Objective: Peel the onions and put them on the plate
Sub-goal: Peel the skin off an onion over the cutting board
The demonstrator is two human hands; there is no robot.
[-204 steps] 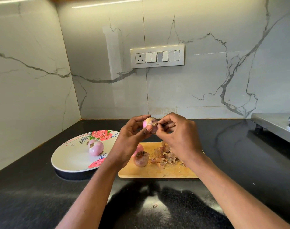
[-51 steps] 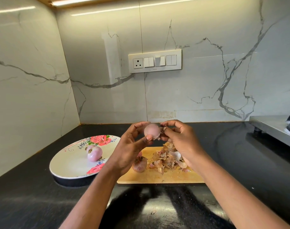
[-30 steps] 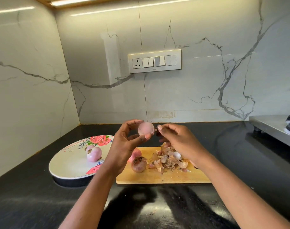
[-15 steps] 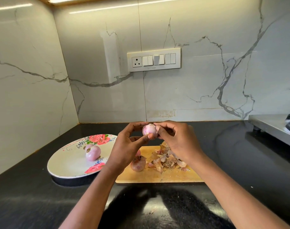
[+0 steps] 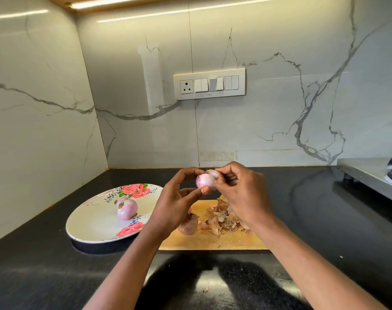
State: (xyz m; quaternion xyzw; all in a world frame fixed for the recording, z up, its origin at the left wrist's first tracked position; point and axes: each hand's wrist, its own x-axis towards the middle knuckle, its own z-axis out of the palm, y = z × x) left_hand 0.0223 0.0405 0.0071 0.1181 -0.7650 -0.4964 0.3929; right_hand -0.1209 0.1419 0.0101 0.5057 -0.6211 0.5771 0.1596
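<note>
Holding a peeled onion [image 5: 204, 180] above the cutting board [image 5: 209, 240], the left hand [image 5: 177, 204] grips it between thumb and fingers; the right hand [image 5: 242, 193] pinches a skin flap at its top. Another peeled onion [image 5: 126, 209] lies on the plate [image 5: 90, 229] near the worktop's [image 5: 324, 231] left edge.

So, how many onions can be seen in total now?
3. One peeled onion lies on the plate. One onion is held between both hands. One unpeeled onion sits on the cutting board; the hands may hide others.
</note>
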